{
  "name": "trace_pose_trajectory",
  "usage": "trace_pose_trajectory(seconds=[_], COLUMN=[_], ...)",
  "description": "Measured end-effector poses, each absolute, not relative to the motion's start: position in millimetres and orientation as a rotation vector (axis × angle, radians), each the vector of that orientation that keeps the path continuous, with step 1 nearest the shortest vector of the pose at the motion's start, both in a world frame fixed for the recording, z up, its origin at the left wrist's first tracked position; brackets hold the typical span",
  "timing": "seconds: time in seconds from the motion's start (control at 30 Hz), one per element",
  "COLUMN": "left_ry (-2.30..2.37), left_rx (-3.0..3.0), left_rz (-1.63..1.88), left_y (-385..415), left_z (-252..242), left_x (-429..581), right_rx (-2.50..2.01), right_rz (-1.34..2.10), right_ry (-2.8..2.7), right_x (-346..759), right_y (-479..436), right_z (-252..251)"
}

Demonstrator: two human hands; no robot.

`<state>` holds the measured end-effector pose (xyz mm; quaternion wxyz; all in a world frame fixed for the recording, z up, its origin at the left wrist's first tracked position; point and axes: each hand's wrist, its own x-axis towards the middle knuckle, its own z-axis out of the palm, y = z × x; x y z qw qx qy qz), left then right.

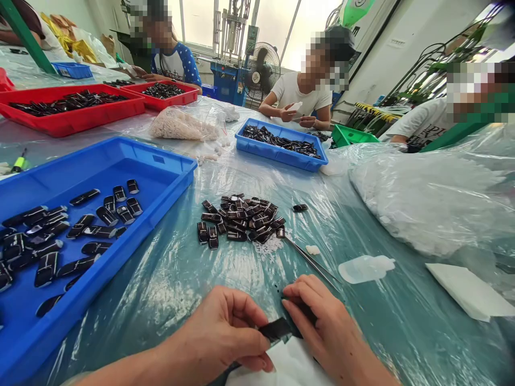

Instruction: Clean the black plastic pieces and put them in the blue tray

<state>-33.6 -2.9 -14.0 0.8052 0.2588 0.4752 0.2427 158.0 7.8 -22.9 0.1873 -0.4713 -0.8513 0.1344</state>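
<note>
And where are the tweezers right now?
In the head view, the tweezers lie just right of centre, between the pile of black pieces and the translucent bottle.

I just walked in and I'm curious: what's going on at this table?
Someone is handling small dark parts. Their left hand pinches a flat black piece; the right hand is close beside it, though its grip is unclear. Ahead lies a pile of dark pieces, with tweezers and a small bottle nearby. More sit in the large blue tray at left. Across the table, another person holds something white.
</note>
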Motion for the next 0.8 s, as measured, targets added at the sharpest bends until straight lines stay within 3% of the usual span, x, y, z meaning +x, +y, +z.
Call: trace_pose_trajectory(seconds=[0.5,0.8], left_ry=[1.018,1.011], left_rx=[0.567,0.552], left_rz=[0.519,0.508], left_y=[-4,-3], left_z=[-13,-13], left_x=[-34,-32], right_rx=[-1.308,-1.336], right_rz=[0.257,0.688], right_ry=[-2.485,-2.238], right_x=[156,154], right_y=[10,-11], right_z=[-26,15])
